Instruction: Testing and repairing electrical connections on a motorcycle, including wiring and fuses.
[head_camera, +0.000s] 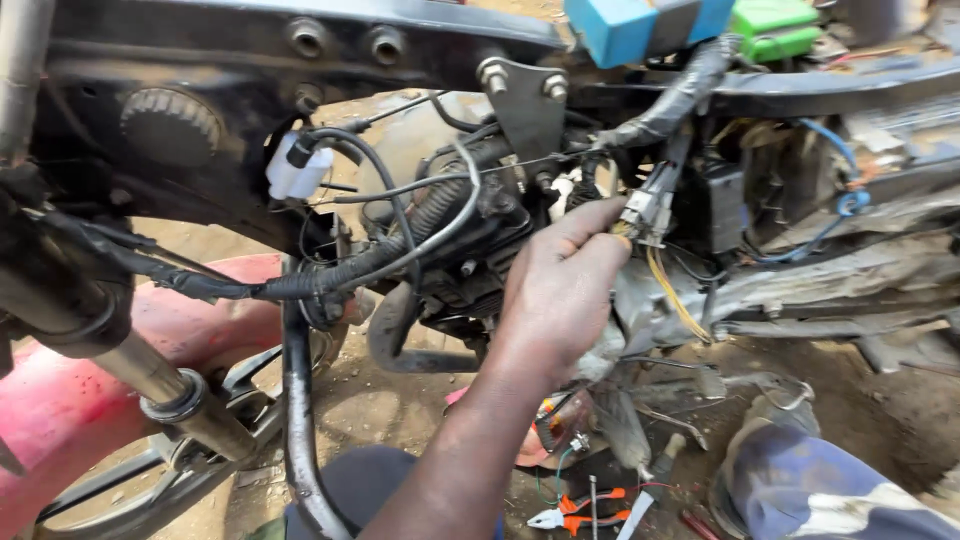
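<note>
**Hand at connector on stripped motorcycle**

Near, on dirt: orange-handled pliers (575, 512). One hand (560, 290), side unclear, fingers curled onto white wire connector (645, 212) mid-frame beside the engine; grip closure partly hidden. Risk, judged: tugging could pull the yellow wires (672, 295) from the plug. Far, top frame edge: blue box (640, 25), green box (775, 25), unlabelled.

One forearm raised from below, hand (560, 290) back-up, fingers (590, 222) extended, pinch grip at the tips.
</note>
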